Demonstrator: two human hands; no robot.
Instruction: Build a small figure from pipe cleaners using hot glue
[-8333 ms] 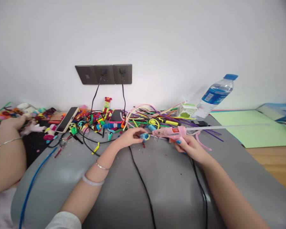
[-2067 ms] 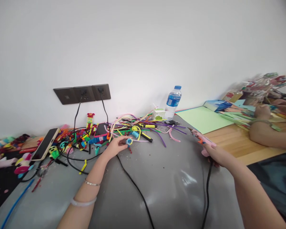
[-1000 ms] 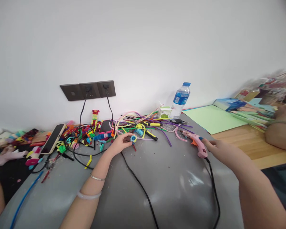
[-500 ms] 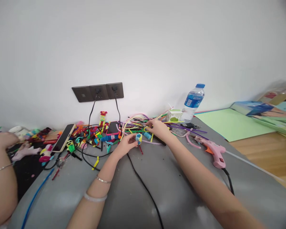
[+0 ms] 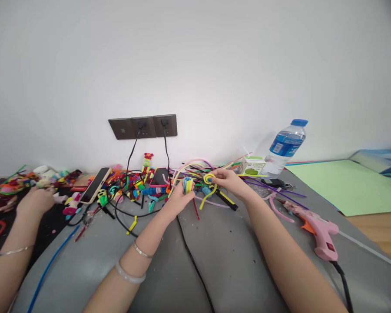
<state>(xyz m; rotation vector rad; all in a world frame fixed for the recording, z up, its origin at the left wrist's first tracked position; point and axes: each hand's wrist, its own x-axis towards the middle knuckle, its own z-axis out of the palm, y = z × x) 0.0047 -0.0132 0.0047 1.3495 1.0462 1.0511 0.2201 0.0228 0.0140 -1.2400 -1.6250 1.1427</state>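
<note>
My left hand [image 5: 177, 200] is closed around a small blue and yellow fuzzy bundle [image 5: 188, 186], apparently of pipe cleaner. Just to its right, my right hand [image 5: 230, 181] pinches a yellow pipe cleaner [image 5: 210, 178] wound into a flat spiral, its loose tail hanging down. The two pieces are close but apart. Under and behind the hands lies a pile of coloured pipe cleaners [image 5: 195, 161]. A black and yellow utility knife [image 5: 226, 200] rests below my right hand.
A pink glue gun [image 5: 322, 234] lies at right, near a tilted water bottle [image 5: 286, 145] and a drink carton [image 5: 252, 165]. A phone [image 5: 96, 184], pipe-cleaner figures [image 5: 72, 204] and black cables [image 5: 195, 256] are at left and centre. Another person's hand [image 5: 34, 204] reaches in from the left.
My right hand has lifted the yellow spiral from the pile, bringing it into clear view. The bundle in my left hand has turned. The view has shifted left, and the other person's hand has moved.
</note>
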